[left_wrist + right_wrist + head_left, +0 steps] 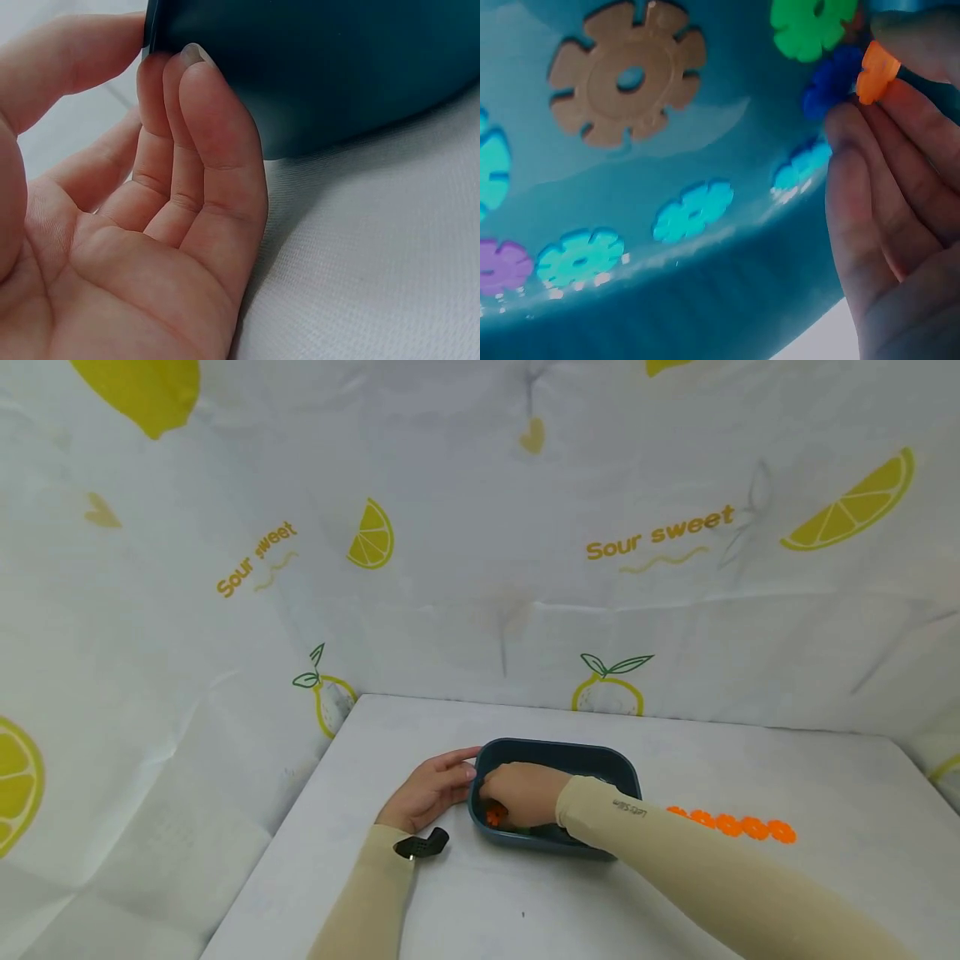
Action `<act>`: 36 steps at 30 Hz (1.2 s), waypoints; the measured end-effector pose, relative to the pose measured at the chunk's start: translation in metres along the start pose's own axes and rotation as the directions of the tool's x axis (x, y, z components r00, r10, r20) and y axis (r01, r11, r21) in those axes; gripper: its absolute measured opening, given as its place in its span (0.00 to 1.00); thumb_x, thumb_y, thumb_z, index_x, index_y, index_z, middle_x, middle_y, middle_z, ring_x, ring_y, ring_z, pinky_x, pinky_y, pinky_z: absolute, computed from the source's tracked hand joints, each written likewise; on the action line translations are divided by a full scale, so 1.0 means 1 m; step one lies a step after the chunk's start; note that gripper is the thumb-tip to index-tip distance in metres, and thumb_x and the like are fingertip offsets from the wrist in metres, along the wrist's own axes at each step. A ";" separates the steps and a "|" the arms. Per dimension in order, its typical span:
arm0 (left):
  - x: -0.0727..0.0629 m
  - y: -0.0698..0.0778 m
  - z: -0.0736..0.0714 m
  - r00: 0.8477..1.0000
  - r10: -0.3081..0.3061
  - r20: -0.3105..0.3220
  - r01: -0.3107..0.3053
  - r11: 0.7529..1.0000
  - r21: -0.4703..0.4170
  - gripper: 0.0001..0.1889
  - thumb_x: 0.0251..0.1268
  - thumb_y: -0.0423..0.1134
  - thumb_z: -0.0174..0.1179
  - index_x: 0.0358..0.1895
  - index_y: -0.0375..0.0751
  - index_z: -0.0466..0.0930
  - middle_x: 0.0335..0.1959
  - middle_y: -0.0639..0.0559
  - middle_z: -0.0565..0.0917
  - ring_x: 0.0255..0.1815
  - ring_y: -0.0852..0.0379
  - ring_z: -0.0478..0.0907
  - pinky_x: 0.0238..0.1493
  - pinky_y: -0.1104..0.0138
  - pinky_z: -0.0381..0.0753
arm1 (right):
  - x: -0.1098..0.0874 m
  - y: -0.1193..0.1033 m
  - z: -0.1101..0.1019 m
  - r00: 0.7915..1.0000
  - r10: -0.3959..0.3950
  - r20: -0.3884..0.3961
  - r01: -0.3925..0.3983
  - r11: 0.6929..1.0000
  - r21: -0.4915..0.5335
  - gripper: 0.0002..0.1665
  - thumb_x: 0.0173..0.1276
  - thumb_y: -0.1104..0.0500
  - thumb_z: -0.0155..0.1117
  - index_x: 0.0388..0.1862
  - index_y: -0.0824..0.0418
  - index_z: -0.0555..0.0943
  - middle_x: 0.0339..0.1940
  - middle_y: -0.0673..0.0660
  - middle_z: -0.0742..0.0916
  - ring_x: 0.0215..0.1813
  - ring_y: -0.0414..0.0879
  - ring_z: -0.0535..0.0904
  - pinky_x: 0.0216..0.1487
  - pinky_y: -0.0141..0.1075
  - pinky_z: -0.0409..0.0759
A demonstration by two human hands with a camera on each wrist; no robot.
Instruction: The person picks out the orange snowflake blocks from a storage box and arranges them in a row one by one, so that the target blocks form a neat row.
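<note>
A dark teal plastic bin [551, 845] stands on the white table, with notched plastic snowflake discs inside. My right hand [525, 793] reaches down into its left part. In the right wrist view, the thumb and fingers pinch an orange snowflake disc [876, 73]. Close by lie a blue disc [831, 82] and a green disc [810, 28]; a larger-looking brown disc [600, 79] is farther left. My left hand [431, 789] holds the bin's left end, thumb at the rim and curled fingers [217, 120] against the outer wall.
Several orange discs [726, 824] lie in a row on the table [465, 902], right of the bin and partly behind my right forearm. Turquoise discs [694, 211] and a purple disc [502, 266] rest along the bin's inner edge. A lemon-printed cloth [480, 568] hangs behind the table.
</note>
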State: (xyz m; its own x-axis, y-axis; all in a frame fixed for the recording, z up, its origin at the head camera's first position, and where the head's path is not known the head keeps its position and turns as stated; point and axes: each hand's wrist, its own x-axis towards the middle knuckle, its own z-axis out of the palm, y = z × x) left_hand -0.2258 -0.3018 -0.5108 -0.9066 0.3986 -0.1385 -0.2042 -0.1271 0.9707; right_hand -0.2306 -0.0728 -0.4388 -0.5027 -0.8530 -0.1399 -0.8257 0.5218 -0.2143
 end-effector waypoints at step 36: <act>-0.001 0.000 0.006 0.998 -0.046 -0.049 0.047 0.999 0.013 0.31 0.82 0.36 0.61 0.83 0.39 0.66 0.42 0.58 0.87 0.40 0.62 0.82 0.48 0.69 0.86 | -0.119 0.079 -0.022 0.877 0.342 -0.337 -0.115 0.832 0.542 0.17 0.72 0.58 0.77 0.59 0.53 0.90 0.52 0.47 0.92 0.50 0.40 0.88 0.56 0.37 0.88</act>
State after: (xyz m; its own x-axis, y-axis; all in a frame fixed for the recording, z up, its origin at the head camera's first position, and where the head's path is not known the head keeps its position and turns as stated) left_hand -0.2228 -0.2969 -0.5090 -0.9134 0.3587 -0.1925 -0.2415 -0.0969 0.9655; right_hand -0.2420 0.0699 -0.4176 -0.8093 -0.5727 0.1303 -0.4905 0.5369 -0.6864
